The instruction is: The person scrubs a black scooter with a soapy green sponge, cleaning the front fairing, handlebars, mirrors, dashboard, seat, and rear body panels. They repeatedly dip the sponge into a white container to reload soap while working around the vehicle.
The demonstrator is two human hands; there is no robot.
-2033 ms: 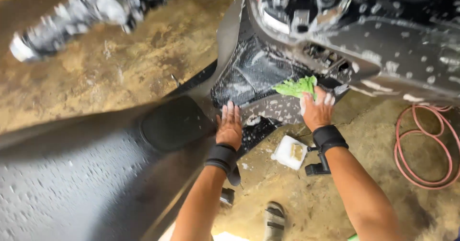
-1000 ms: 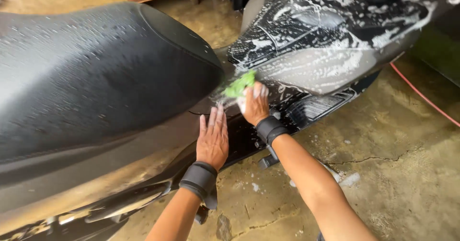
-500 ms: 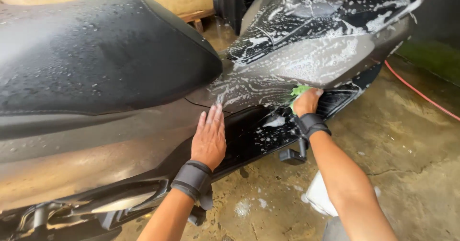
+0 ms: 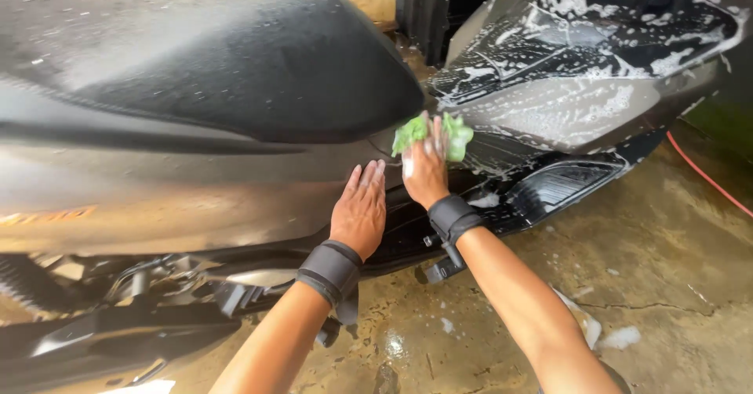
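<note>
A wet grey scooter fills the view, its black seat [image 4: 212,57] at the upper left and its soapy front panel [image 4: 580,88] at the upper right. My right hand [image 4: 426,170] presses a green sponge [image 4: 434,134] against the body just below the seat's front tip. My left hand [image 4: 361,210] lies flat, fingers together, on the grey side panel [image 4: 172,198] beside it. Both wrists wear black straps.
A black footboard [image 4: 549,190] juts out under the front panel, with a folded footpeg [image 4: 443,268] below my right wrist. Engine parts [image 4: 118,300] show at the lower left. A red hose [image 4: 706,176] runs over the wet concrete floor [image 4: 667,284], where foam patches lie.
My right hand has slid the green sponge left and up, from the footboard area to just under the seat's tip. My left hand has stayed flat on the side panel.
</note>
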